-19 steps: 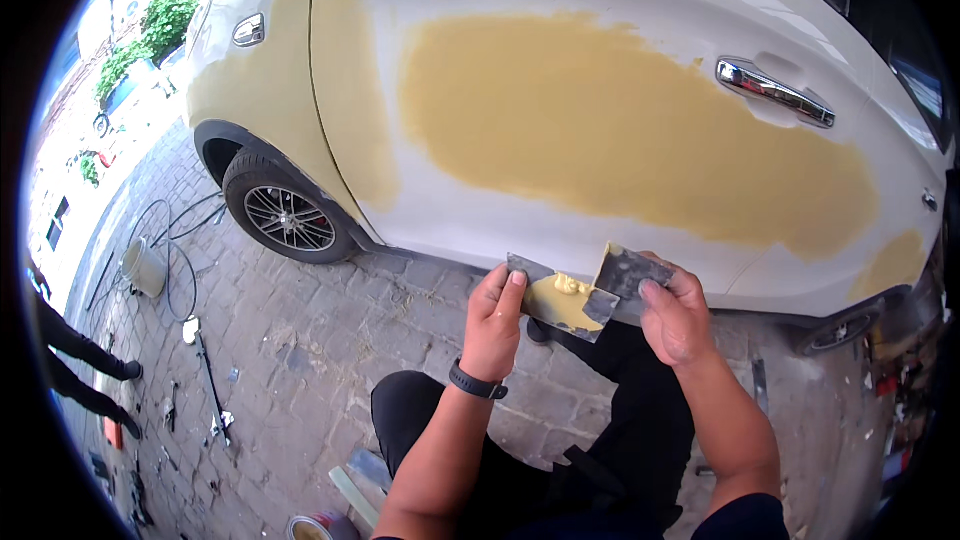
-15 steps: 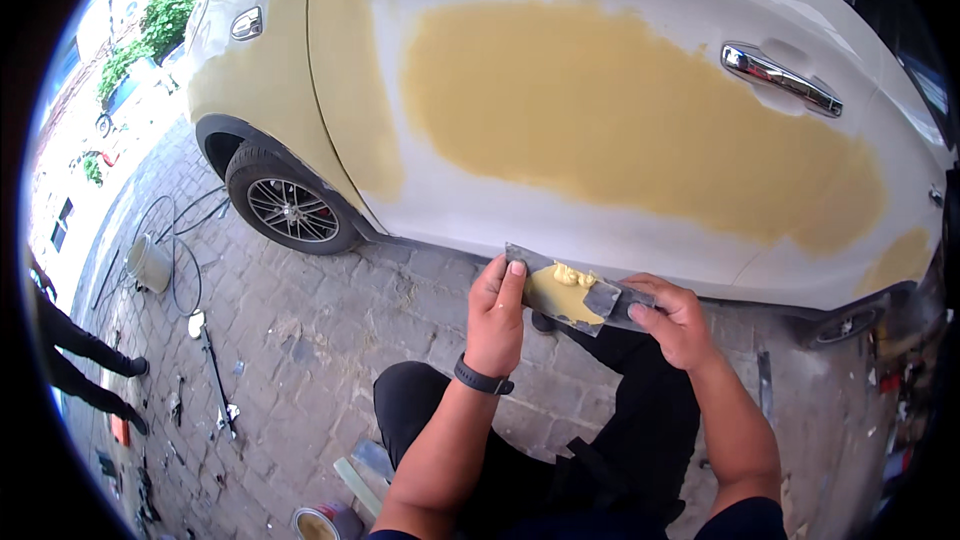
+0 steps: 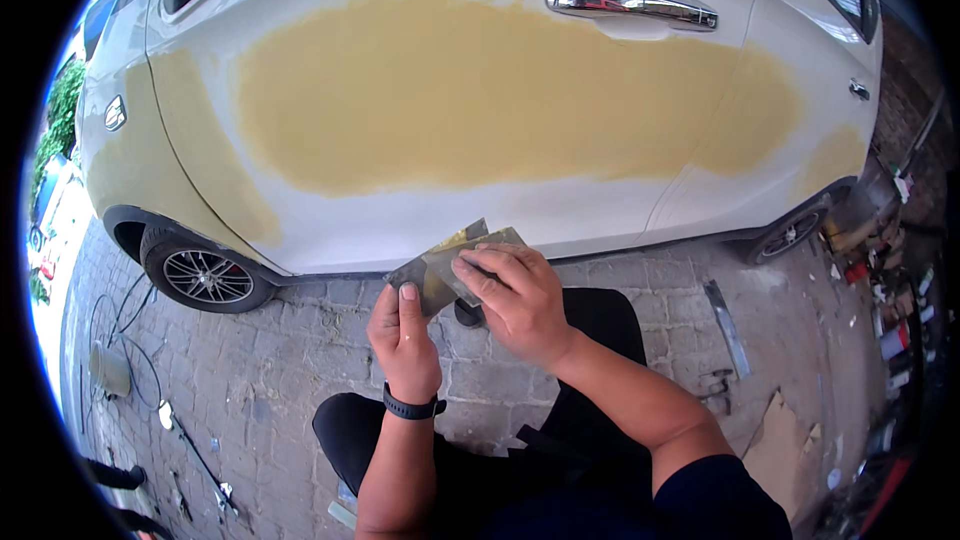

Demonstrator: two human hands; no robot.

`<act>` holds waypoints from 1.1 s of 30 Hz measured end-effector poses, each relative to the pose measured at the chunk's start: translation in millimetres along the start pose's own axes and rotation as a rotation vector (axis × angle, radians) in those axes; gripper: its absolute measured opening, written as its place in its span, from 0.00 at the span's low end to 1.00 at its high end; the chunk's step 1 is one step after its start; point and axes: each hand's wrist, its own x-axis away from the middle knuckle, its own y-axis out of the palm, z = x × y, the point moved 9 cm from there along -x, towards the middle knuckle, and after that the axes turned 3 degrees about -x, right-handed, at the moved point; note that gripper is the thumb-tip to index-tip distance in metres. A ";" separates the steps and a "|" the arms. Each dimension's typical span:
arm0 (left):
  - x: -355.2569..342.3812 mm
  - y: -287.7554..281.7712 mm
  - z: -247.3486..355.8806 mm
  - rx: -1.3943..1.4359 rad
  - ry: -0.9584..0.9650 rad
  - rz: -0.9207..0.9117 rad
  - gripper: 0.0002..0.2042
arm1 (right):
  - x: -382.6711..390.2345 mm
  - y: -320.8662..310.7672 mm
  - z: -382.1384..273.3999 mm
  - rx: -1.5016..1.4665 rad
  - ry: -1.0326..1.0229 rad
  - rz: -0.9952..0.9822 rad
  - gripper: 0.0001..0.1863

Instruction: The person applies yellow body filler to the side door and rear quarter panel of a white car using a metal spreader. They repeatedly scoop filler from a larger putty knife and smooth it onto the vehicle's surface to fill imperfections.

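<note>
In front of a white car door (image 3: 360,232) with a broad patch of yellow filler (image 3: 480,100), both of my hands are raised. My left hand (image 3: 405,340), wearing a dark wristband, pinches a thin grey filler plate (image 3: 412,275) at its near end, thumb on top. My right hand (image 3: 522,302) is closed on a flat grey spreader (image 3: 448,268), fingers pressed along its face. The spreader lies across the plate and overlaps it. A little yellow filler (image 3: 457,239) shows at the plate's far edge; the rest is hidden under the spreader.
A chrome door handle (image 3: 630,4) juts from the door. On the paving lie a metal strip (image 3: 727,328), cardboard (image 3: 780,440) and a long thin tool (image 3: 200,455). A bucket (image 3: 108,370) with a hose stands left. Clutter lines the right side. Another person's legs (image 3: 115,475) show lower left.
My view has swung right along the car. My right hand has moved from the plate's right side onto its top, laying the spreader across it. The filler lump is no longer visible.
</note>
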 end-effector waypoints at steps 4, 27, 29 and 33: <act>-4.2 -21.0 -4.2 0.074 -0.051 0.075 0.11 | 17.6 15.3 -12.7 -0.096 -0.013 -0.118 0.19; -16.1 -8.3 -33.2 -0.036 -0.073 0.104 0.12 | -103.9 -142.0 166.9 0.705 -0.235 0.270 0.19; -17.8 -11.8 -38.8 -0.066 -0.071 0.100 0.12 | -105.7 -141.0 165.3 0.707 -0.232 0.268 0.19; -18.4 -8.8 -43.1 -0.072 -0.083 0.080 0.12 | -106.7 -137.0 166.6 0.705 -0.199 0.239 0.18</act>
